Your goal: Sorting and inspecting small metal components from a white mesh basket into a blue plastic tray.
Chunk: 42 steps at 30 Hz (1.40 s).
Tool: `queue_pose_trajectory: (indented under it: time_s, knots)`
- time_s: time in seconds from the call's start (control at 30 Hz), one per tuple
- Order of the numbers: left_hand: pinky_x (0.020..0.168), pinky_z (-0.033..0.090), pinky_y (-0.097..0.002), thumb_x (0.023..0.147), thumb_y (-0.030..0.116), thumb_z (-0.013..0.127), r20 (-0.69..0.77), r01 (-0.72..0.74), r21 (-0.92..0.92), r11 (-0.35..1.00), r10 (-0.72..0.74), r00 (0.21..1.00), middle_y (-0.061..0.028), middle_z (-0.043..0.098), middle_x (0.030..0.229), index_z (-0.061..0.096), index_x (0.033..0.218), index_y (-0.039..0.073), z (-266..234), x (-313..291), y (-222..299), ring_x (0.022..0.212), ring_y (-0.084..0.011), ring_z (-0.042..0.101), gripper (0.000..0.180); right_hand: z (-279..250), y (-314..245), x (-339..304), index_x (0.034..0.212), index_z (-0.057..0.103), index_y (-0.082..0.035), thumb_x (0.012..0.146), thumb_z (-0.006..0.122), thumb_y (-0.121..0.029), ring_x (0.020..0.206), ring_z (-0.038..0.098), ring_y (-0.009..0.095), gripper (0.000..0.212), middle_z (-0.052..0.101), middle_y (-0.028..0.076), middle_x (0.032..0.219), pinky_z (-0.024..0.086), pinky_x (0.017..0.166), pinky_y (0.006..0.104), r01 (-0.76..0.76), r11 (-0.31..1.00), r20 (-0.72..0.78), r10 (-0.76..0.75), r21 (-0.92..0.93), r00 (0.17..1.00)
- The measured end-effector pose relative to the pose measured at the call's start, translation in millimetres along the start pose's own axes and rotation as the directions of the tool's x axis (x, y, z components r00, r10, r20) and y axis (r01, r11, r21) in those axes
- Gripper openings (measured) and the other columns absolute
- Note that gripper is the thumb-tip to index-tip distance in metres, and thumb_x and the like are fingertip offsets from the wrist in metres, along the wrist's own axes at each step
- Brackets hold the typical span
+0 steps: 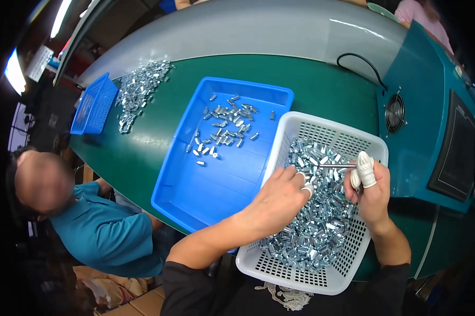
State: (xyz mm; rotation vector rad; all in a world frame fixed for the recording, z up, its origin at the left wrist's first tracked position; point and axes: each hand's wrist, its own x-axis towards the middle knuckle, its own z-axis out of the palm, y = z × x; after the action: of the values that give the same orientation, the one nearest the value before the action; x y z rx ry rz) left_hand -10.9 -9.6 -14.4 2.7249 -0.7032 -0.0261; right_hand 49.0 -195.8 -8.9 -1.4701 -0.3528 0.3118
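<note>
A white perforated basket (377,141) in front of me holds a heap of small shiny metal pieces (321,237), short and faceted like long nuts. Over the basket's left side is my left hand (282,199), its fingers curled together; whatever they pinch is hidden. White finger cots cover some fingertips of both hands. My right hand (371,192), over the basket's right side, grips a thin metal rod (336,166) that points left above the heap. The rod's tip is close to my left fingers. I cannot tell whether it touches a piece.
A blue tray (182,197) with scattered metal pieces lies left of the basket. Farther left are a loose pile of pieces (140,87) and a blue basket (96,105) on the green table (190,66). A teal machine (414,89) stands right. A person in teal (103,231) sits left.
</note>
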Motion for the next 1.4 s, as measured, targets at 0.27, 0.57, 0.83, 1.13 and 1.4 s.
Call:
queue_pose_trajectory:
  time_s: [0.27,0.57,0.83,1.13,1.4]
  knots:
    - [0.08,0.036,-0.0345,0.065,0.004,0.055,-0.103,0.095,0.189,0.977,-0.077,0.992,-0.0076,0.054,0.075,0.061,0.069,0.005,8.6,2.6,0.2,0.084,-0.023,0.049,0.008,5.0,-7.1,-1.0,0.065,0.045,-0.006,0.095,0.037,-0.027,0.041,0.038,0.004,0.038,0.049,0.002,0.052,0.028,0.037,0.0179,-0.036,0.999,-0.009,0.037,0.024,0.999]
    - [0.074,0.041,-0.0374,0.07,0.009,0.065,-0.288,0.068,-0.213,0.975,-0.129,0.949,-0.0099,0.06,0.075,0.063,0.077,0.003,-0.4,14.2,-1.9,0.076,-0.0263,0.056,0.009,-1.2,-6.6,-1.9,0.072,0.049,-0.007,0.095,0.036,-0.028,0.04,0.037,0.004,0.034,0.048,0.002,0.05,0.029,0.038,0.0185,-0.005,1.0,-0.021,0.005,0.023,1.0]
    - [0.077,0.044,-0.0248,0.078,-0.003,0.062,-0.3,-0.036,-0.846,0.532,-0.42,0.856,-0.0057,0.06,0.093,0.058,0.097,-0.002,-6.1,10.4,-8.0,0.084,-0.0114,0.055,0.019,-0.1,-6.0,1.4,0.061,0.045,-0.007,0.095,0.039,-0.024,0.041,0.035,0.002,0.039,0.048,0.0,0.05,0.028,0.039,0.018,0.038,0.998,-0.031,-0.036,0.057,0.999]
    - [0.072,0.049,-0.0263,0.078,-0.004,0.062,-0.138,0.08,-0.831,0.551,-0.343,0.929,-0.0098,0.06,0.085,0.059,0.094,-0.003,-5.8,6.4,1.2,0.08,-0.0149,0.06,0.017,3.7,1.7,-0.3,0.062,0.05,-0.005,0.094,0.04,-0.019,0.045,0.039,0.004,0.036,0.051,0.0,0.053,0.032,0.043,0.0218,-0.013,0.994,0.223,0.038,-0.111,0.974]
    - [0.058,0.045,-0.0304,0.066,-0.001,0.072,-0.609,-0.284,-0.179,0.942,0.12,0.784,-0.0102,0.059,0.072,0.059,0.094,0.001,-3.0,16.4,1.4,0.065,-0.0251,0.056,0.031,-6.9,-9.9,7.5,0.058,0.053,-0.002,0.089,0.043,-0.019,0.045,0.045,0.008,0.037,0.05,0.002,0.047,0.036,0.043,0.0251,-0.293,0.949,0.328,0.314,-0.113,0.891]
